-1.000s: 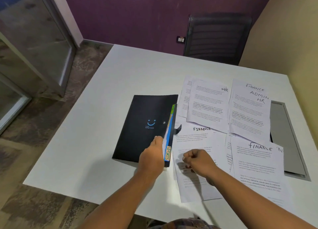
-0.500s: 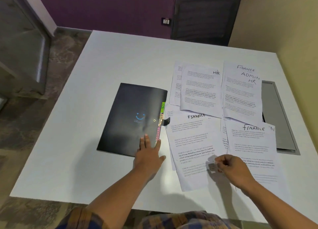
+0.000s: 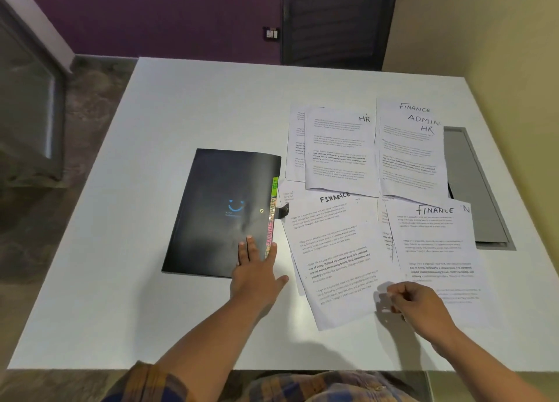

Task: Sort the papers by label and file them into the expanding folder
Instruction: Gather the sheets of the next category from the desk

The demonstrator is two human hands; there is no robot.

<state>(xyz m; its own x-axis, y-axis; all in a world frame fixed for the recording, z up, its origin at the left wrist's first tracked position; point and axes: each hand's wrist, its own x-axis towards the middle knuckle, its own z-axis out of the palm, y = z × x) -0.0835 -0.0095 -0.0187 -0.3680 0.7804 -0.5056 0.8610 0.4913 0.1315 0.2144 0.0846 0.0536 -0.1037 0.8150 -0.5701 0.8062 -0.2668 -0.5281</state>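
A black expanding folder (image 3: pixel 211 214) lies shut on the white table (image 3: pixel 181 105), with coloured label tabs (image 3: pixel 273 217) showing along its right edge. My left hand (image 3: pixel 257 274) rests flat on the folder's near right corner, fingers straight. Right of the folder lie several printed sheets: a FINANCE sheet (image 3: pixel 332 250) in the middle, another FINANCE sheet (image 3: pixel 435 244) beside it, an HR sheet (image 3: pixel 338 150) behind, and a stack showing FINANCE, ADMIN and HR (image 3: pixel 408 153). My right hand (image 3: pixel 417 305) has its fingers curled at the middle FINANCE sheet's lower right edge and pinches it.
A grey recessed panel (image 3: pixel 475 190) is set into the table at the right, partly under the papers. A dark office chair (image 3: pixel 332 23) stands behind the far edge. A beige wall runs along the right side, and a glass partition (image 3: pixel 27 99) stands at the left.
My left hand let the folder's flap fall shut and now lies flat on the cover. My right hand moved right to the FINANCE sheet's lower right edge.
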